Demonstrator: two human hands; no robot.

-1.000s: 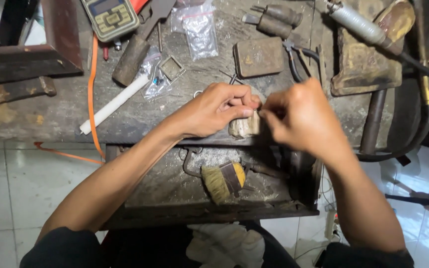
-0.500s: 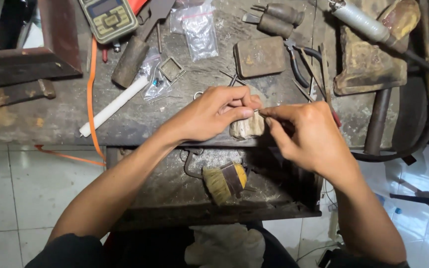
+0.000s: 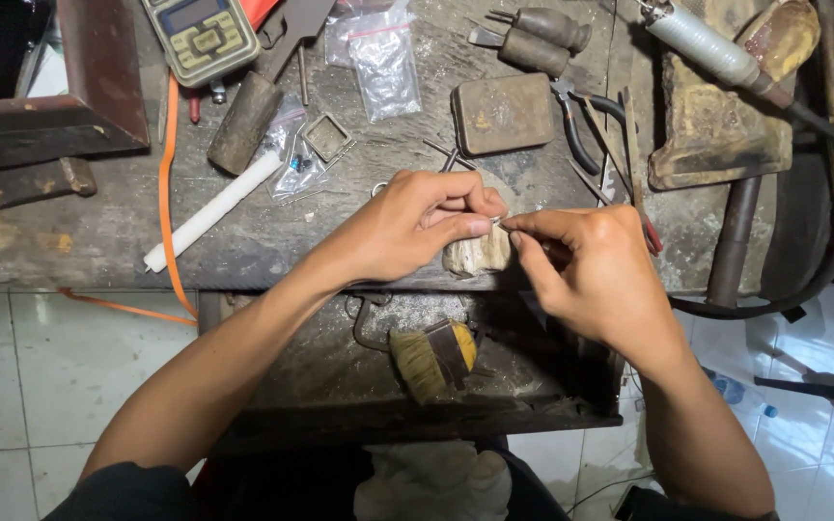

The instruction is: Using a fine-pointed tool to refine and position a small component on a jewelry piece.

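At frame centre, the left hand (image 3: 407, 232) and right hand (image 3: 596, 275), having drawn together over the past second, now pinch a tiny metal piece (image 3: 496, 221) between narrowed fingertips above the worn bench peg (image 3: 475, 256), suggesting fine work is underway.

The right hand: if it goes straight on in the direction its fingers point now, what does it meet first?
The right hand points left, so it would first meet the small silvery piece pinched there, then the left hand's fingertips; they already look touching, though depth is unclear.
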